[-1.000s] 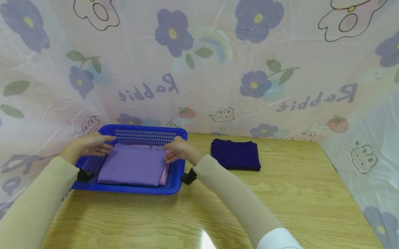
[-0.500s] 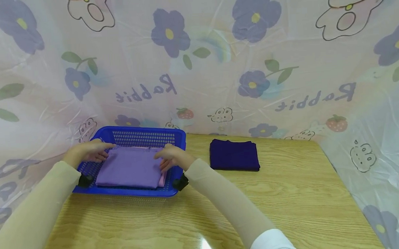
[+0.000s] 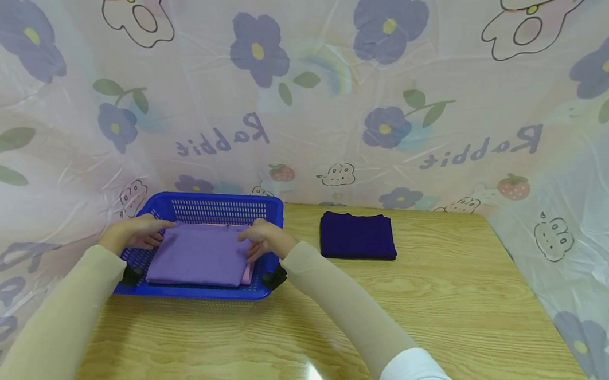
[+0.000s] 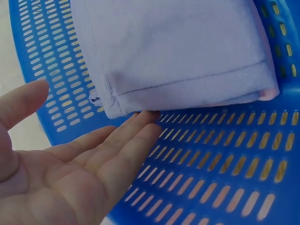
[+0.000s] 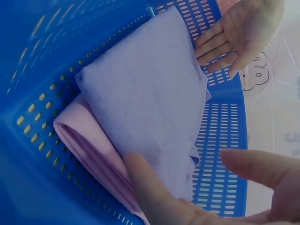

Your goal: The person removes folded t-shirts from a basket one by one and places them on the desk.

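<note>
A folded lavender cloth [image 3: 194, 256] lies in a blue slotted plastic basket [image 3: 217, 196], on top of a folded pink cloth [image 5: 86, 133] whose edge shows at the right. My left hand [image 3: 140, 230] is at the cloth's left side. In the left wrist view its fingers [image 4: 133, 145] are extended, the tips against or just under the cloth's edge, the thumb well apart. My right hand [image 3: 267, 238] is over the right side. The right wrist view shows a finger [image 5: 147, 183] against the cloth and the thumb spread away from it; its other fingers are partly hidden.
A folded dark purple cloth [image 3: 357, 236] lies on the wooden table [image 3: 444, 297], right of the basket. A printed curtain [image 3: 320, 97] hangs close behind the basket and along both sides. Black wrist mounts [image 3: 274, 277] sit by the basket's front rim.
My right hand has moved a little left and down, further over the lavender cloth. The left hand has dipped slightly toward the cloth's left edge. The head view has shifted slightly.
</note>
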Available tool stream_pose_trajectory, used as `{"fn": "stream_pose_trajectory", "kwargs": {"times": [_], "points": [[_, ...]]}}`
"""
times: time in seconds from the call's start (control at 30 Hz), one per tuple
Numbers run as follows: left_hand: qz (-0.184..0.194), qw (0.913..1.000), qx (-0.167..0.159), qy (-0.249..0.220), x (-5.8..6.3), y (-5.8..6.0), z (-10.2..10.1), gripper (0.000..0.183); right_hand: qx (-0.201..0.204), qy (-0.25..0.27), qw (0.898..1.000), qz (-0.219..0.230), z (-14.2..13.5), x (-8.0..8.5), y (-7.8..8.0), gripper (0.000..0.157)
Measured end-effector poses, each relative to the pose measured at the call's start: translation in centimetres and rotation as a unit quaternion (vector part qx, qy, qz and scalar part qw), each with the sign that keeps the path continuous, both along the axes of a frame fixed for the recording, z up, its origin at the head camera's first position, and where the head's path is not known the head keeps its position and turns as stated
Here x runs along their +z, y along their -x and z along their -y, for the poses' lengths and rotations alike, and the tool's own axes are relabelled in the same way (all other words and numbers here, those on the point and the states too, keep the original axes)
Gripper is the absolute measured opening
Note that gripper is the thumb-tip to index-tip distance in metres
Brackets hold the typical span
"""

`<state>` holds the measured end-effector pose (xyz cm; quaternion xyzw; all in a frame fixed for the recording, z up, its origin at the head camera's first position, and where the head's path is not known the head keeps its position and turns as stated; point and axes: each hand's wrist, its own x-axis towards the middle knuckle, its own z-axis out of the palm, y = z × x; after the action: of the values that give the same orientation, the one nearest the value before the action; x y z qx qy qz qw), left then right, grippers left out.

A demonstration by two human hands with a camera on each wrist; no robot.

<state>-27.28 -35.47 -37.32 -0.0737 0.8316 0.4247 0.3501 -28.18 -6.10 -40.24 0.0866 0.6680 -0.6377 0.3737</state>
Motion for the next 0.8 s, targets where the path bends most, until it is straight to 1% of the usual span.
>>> {"fn": "stream_pose_trajectory", "kwargs": {"times": [0.13, 0.27, 0.4, 0.63, 0.8], "points": [[0.003, 1.0, 0.001, -0.001, -0.04, 0.13, 0.15, 0.086, -0.009, -0.002, 1.0, 0.017, -0.05, 0.22, 0.24, 0.084], [0.006, 0.9999, -0.014, 0.007, -0.01, 0.28, 0.4, 0.081, -0.015, -0.003, 1.0, 0.019, -0.17, 0.6, 0.44, 0.084], [0.013, 0.9995, -0.027, 0.011, -0.09, 0.32, 0.51, 0.077, -0.021, -0.005, 1.0, 0.018, -0.24, 0.51, 0.58, 0.081], [0.026, 0.9994, -0.022, 0.01, -0.56, 0.26, 0.75, 0.074, -0.012, -0.018, 1.0, 0.022, 0.1, 0.29, 0.78, 0.07], [0.037, 0.9991, -0.022, 0.007, -0.76, 0.26, 0.7, 0.072, -0.02, -0.012, 0.999, 0.029, 0.3, 0.22, 0.64, 0.073]]}}
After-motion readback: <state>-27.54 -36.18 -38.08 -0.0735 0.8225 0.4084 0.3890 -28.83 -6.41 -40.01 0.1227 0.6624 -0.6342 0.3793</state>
